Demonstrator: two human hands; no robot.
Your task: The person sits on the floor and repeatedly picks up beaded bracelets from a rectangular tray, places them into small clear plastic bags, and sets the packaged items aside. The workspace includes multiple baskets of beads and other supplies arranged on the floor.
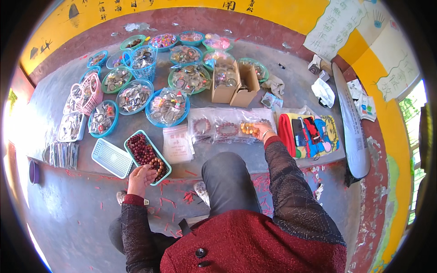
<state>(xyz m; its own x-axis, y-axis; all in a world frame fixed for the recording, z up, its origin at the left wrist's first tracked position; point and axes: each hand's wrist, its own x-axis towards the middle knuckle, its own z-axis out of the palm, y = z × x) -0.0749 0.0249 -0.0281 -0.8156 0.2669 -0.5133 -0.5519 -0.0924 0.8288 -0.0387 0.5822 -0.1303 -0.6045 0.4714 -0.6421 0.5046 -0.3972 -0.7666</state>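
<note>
My right hand (262, 130) is closed on a yellow bead bracelet (247, 128), which lies over the right part of a row of clear plastic bags (209, 114). Two dark red bead bracelets, one of them a reddish-brown ring (226, 129), show to its left on the same bags. My left hand (142, 178), fingers curled together, is at the near left edge of a pale green basket (167, 175). Dark red bead bracelets (140, 148) fill the basket, with brown bead bracelets (158, 164) at its near end. Whatever the left fingers hold is hidden.
An open white-blue basket (110, 158) stands left of the bead basket. Printed white bags (177, 144) lie to its right. Behind are several baskets of packed trinkets (167, 107) and two cardboard boxes (246, 88). A colourful folded cloth (286, 132) lies right of my right hand.
</note>
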